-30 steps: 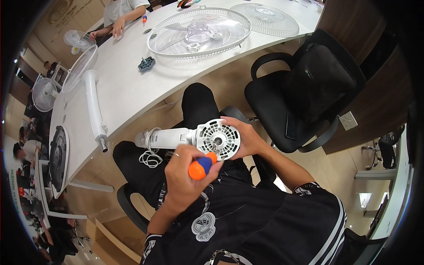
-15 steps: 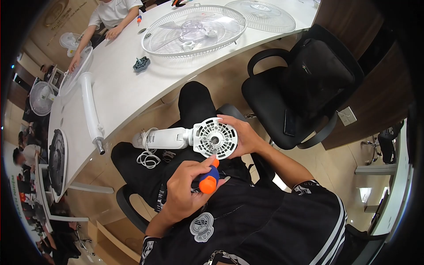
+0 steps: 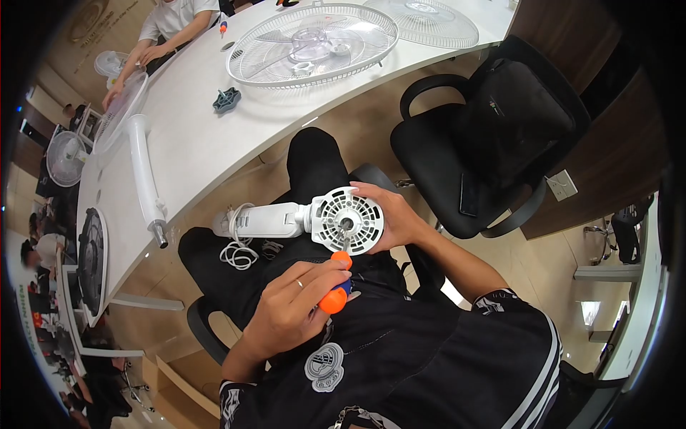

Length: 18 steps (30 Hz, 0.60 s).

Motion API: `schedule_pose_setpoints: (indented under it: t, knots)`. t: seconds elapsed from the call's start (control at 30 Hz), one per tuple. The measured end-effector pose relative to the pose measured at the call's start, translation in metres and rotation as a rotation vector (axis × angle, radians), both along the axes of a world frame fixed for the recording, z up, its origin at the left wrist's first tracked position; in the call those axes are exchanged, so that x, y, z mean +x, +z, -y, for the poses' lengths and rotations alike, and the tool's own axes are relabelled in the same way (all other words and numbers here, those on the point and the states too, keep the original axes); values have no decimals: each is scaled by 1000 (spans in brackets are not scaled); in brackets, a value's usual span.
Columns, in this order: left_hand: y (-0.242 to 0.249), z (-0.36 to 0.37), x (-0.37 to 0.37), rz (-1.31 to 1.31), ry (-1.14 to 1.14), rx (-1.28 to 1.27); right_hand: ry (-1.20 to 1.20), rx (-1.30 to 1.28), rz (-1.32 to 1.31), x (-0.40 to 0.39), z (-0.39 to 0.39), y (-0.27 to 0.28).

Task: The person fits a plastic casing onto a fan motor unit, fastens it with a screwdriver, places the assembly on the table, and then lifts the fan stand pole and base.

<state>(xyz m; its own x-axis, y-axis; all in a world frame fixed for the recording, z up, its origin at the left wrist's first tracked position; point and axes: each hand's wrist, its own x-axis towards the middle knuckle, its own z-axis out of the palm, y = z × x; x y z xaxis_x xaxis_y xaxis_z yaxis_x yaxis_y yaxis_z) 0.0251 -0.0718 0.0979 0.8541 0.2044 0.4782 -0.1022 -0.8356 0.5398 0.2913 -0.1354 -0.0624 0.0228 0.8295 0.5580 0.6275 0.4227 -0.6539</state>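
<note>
While left fingers (image 3: pixel 314 287) encircle the screwdriver (image 3: pixel 334 300), right fingers (image 3: pixel 373 192) clasp the fan head's (image 3: pixel 334 216) side.

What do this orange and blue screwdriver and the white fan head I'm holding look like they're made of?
The screwdriver handle looks like smooth, slightly glossy plastic, from its bright, solid colours; a rubbery coating is possible. Its shaft is probably metal, going by the grey tone. The white fan head seems moulded plastic, fairly satin, given its even colour and regular vent slots.
</note>
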Motion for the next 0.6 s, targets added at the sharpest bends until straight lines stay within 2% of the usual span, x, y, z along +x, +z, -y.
schedule_pose_setpoints:
  t: [0.1, 0.33, 0.4, 0.43, 0.6]
  knots:
    - [4, -13, 1, -33, -119, 29, 1, 3, 6, 0, 1, 1]
    - [4, -18, 6, -33, -182, -12, 0, 32, -5, -1, -1, 4]
    - [-5, 1, 8, 96, 4, -130, 3, 20, -13, -1, -1, 3]
    - [-13, 5, 9, 141, 15, -200, 7, 25, -23, -1, -1, 3]
    - [-17, 17, 10, 194, 91, -112, 23, 26, -27, -1, -1, 4]
